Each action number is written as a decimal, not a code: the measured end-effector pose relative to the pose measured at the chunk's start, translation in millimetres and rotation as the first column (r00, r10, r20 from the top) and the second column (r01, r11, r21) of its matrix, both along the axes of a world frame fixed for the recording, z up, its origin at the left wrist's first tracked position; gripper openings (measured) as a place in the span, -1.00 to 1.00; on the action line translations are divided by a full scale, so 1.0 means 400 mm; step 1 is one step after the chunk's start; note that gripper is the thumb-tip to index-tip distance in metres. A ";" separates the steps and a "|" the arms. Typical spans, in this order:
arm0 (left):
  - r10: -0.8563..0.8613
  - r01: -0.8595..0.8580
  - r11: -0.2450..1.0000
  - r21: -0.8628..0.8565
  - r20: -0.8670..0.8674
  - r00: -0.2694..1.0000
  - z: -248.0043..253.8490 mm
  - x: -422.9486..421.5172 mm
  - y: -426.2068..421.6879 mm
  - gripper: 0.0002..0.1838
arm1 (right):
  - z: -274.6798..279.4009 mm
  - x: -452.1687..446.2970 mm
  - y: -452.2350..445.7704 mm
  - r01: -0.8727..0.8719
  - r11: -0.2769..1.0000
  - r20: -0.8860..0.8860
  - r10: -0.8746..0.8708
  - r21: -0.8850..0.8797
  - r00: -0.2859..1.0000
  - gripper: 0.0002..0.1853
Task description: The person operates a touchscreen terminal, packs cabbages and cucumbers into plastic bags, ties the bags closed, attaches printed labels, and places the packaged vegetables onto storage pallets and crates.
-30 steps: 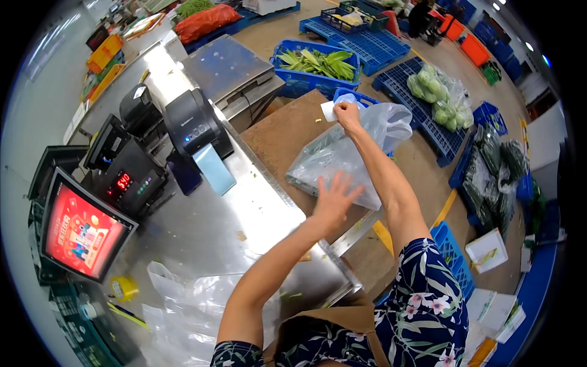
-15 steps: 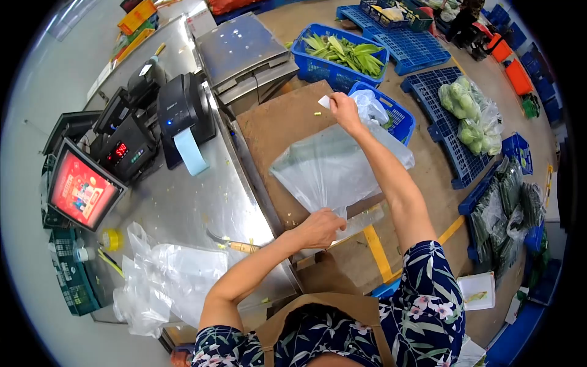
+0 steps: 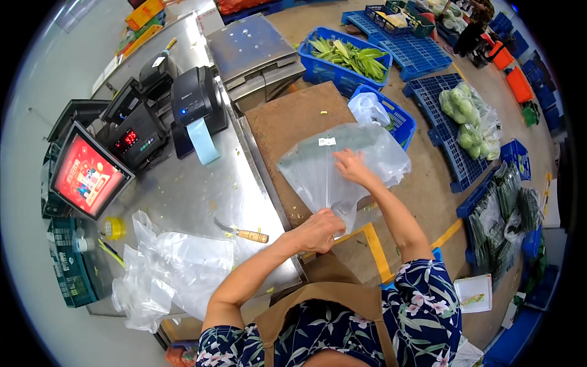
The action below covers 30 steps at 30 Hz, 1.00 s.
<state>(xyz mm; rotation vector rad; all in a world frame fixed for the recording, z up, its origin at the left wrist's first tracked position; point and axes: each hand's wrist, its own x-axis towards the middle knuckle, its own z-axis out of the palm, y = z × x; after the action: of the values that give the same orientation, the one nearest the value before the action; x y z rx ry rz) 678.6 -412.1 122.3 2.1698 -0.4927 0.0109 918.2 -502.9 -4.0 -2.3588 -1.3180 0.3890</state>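
A clear plastic bag [image 3: 315,168] with dark green contents lies on the brown board [image 3: 275,125]. My left hand [image 3: 321,230] is closed around its gathered neck at the near end. A small white label [image 3: 327,142] sits on top of the bag. Just to the right of that label, my right hand [image 3: 354,168] rests over the plastic with its fingers apart, holding nothing.
On the steel table [image 3: 244,196] are a wooden-handled sickle [image 3: 251,235], loose plastic bags [image 3: 183,269] and a label printer [image 3: 195,101] with a blue strip hanging out. Blue crates of greens [image 3: 345,58] and blue pallets [image 3: 449,131] stand beyond the board.
The white label has gone from my right hand's fingers onto the bag. My right hand has come down and nearer, its fingers spreading. My left hand keeps its grip on the neck.
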 end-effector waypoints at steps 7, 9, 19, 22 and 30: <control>0.197 -0.228 0.971 0.070 0.302 0.933 0.006 -0.013 -0.004 -0.68 | 0.180 -0.087 -0.240 0.433 0.898 0.108 -0.440 0.082 0.891 0.14; 0.305 -0.347 0.936 0.055 0.364 0.880 0.033 -0.002 -0.003 -0.75 | 0.137 -0.071 -0.260 0.563 0.825 0.216 -0.557 0.037 0.802 0.25; 0.302 -0.329 0.944 0.043 0.298 0.905 0.043 -0.021 -0.085 -0.82 | 0.047 0.244 -0.285 0.550 0.682 -0.016 -0.635 -0.482 0.773 -0.11; 0.344 -0.359 0.931 0.068 0.171 0.923 0.006 -0.018 -0.161 -0.82 | 0.216 0.266 -0.198 0.511 0.834 0.087 -0.505 -0.207 0.859 -0.39; 0.635 -0.651 0.748 0.126 0.146 0.758 0.054 0.031 -0.271 -0.80 | -0.081 0.192 0.091 -0.254 0.967 0.218 0.253 -0.026 0.943 -0.43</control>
<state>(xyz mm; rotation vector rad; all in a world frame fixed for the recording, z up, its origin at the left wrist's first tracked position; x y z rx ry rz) 690.9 -520.6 143.8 2.4149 0.2479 0.4729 994.9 -466.4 -36.2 -2.2868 -1.7330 0.2030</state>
